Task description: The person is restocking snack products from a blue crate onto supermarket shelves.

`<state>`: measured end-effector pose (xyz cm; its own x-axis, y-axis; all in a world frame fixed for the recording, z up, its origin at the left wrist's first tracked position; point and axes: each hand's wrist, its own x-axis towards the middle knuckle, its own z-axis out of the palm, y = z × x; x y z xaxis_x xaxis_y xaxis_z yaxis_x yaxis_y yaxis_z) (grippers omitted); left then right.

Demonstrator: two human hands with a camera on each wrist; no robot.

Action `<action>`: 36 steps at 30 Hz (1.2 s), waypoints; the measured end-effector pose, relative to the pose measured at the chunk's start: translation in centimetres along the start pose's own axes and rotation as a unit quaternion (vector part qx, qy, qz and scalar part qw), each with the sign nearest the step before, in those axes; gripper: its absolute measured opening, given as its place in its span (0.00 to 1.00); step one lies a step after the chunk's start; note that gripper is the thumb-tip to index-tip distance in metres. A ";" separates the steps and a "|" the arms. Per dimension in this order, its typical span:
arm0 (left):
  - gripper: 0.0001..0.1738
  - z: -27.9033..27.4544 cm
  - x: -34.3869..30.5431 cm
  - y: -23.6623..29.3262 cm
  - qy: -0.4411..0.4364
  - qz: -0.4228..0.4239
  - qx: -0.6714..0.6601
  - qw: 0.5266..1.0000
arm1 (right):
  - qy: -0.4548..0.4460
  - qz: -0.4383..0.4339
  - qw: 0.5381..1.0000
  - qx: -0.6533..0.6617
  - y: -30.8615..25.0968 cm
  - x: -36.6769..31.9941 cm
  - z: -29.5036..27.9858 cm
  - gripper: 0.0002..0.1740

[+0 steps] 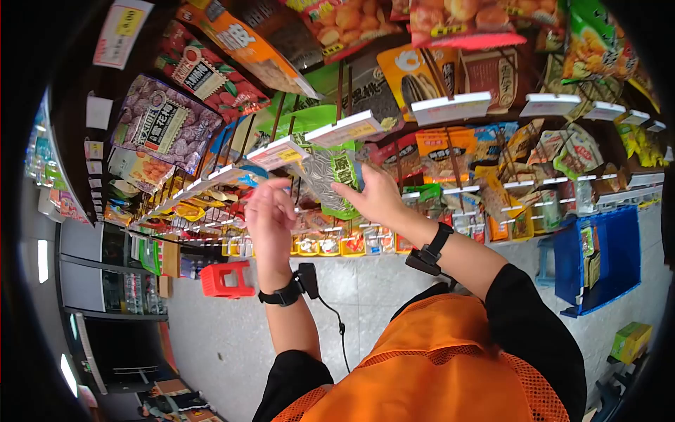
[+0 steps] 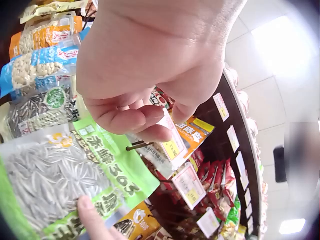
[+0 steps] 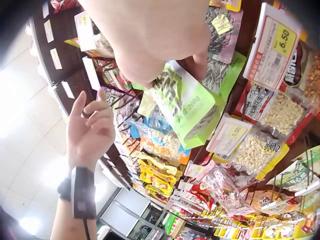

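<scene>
My right hand pinches a green and clear bag of striped seeds, its thumb across the front. In the right wrist view, that hand covers one end of the bag. A metal hook touches the bag near its top edge in the left wrist view; whether it passes through the bag cannot be told. My left hand is raised beside the bag, fingers loosely bent and holding nothing. Its fingers are just in front of a price tag in the left wrist view.
Hooks with bagged snacks and price tags fill the rack above and around the hands. A purple bag hangs at the left. Behind on the floor stand a red stool and a blue bin.
</scene>
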<state>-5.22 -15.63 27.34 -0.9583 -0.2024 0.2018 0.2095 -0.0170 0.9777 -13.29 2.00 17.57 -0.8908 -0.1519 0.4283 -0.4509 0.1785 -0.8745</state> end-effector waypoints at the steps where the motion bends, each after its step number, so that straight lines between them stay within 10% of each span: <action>1: 0.17 0.1 -0.6 -0.8 0.004 -0.007 0.033 0.999 | 0.003 -0.003 1.000 -0.011 0.8 0.3 -0.2 0.29; 9: 0.08 2.3 -4.6 -7.4 -0.098 -0.139 0.097 0.981 | 0.041 -0.017 0.998 -0.046 3.0 0.7 -3.9 0.34; 17: 0.07 9.5 -7.1 -13.5 -0.333 -0.224 0.180 0.898 | -0.195 -0.052 0.969 -0.146 2.0 -7.0 -20.0 0.18; 21: 0.07 17.9 -9.0 -15.6 -0.412 -0.237 0.209 0.855 | -0.154 -0.031 0.960 -0.232 5.3 -13.8 -29.7 0.12; 25: 0.06 28.5 -12.7 -16.8 -0.463 -0.228 0.204 0.832 | -0.089 0.134 0.949 -0.272 7.8 -23.2 -42.4 0.12; 29: 0.06 38.4 -16.0 -16.7 -0.489 -0.258 0.226 0.802 | -0.081 0.312 0.827 -0.461 15.5 -33.7 -54.5 0.09; 36: 0.11 51.4 -21.6 -16.7 -0.544 -0.226 0.353 0.727 | -0.034 0.625 0.690 -0.365 26.1 -51.0 -67.9 0.16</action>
<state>2.01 39.38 9.69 -0.5649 0.5689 -0.5977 0.0415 0.7430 0.6680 16.56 80.38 -11.65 -0.6163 0.5230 -0.5887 0.7359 0.6486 -0.1941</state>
